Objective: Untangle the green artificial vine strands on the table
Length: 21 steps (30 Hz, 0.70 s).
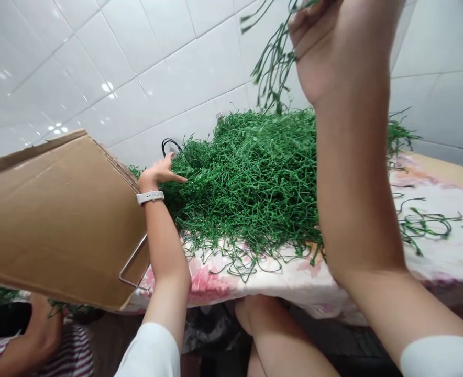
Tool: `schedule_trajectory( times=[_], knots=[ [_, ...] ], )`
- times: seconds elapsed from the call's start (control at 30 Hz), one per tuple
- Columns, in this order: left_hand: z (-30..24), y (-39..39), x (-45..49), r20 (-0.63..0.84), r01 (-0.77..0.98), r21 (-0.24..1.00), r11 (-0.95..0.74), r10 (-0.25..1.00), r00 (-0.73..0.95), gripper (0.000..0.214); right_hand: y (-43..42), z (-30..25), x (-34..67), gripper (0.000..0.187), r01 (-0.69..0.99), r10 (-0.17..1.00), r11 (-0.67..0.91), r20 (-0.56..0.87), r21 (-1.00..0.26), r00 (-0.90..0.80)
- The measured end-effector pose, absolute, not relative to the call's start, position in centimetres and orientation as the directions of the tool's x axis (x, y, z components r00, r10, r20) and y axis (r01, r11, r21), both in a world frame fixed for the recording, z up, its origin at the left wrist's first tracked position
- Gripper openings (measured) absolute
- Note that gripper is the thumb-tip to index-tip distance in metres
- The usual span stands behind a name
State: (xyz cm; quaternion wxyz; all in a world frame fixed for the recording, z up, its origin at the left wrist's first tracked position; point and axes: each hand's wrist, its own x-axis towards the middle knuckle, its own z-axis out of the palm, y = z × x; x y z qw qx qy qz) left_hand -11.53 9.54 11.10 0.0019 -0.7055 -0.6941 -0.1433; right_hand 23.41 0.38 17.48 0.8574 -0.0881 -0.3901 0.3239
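A big tangled pile of thin green stems [255, 178], apparently artificial, with small branched tips, lies on the flower-patterned cloth [211, 288]. My left hand [161, 172], a white band [150, 197] at its wrist, is at the left side of the pile with its fingers spread. It appears to hold nothing. Raised high above the pile, my right hand [326, 47] is closed around a bunch of green stems [274, 68] whose tips dangle down. The top of this hand is cut off by the frame edge.
A brown cardboard panel [58, 220] leans at the left beside a bent metal wire frame [133, 262]. Behind it, another person's arm [43, 324] shows. White tiled wall [200, 63] stands behind the pile. Loose stems [423, 222] lie at the right. A black cable loop [171, 144] is by the wall.
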Motion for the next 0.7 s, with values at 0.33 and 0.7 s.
schedule_trajectory(
  times=[0.33, 0.7],
  knots=[
    [14.1, 4.7, -3.2, 0.646, 0.196, 0.361, -0.912, 0.397, 0.653, 0.099, 2.4, 15.3, 21.1, 0.031, -0.223, 0.359, 0.902, 0.929, -0.370, -0.092],
    [13.1, 6.8, -2.0, 0.742, 0.146, 0.487, -0.861, 0.496, 0.452, 0.056, 2.8, 14.5, 22.5, 0.026, 0.062, 0.547, 0.824, 0.763, -0.563, -0.344]
  ],
)
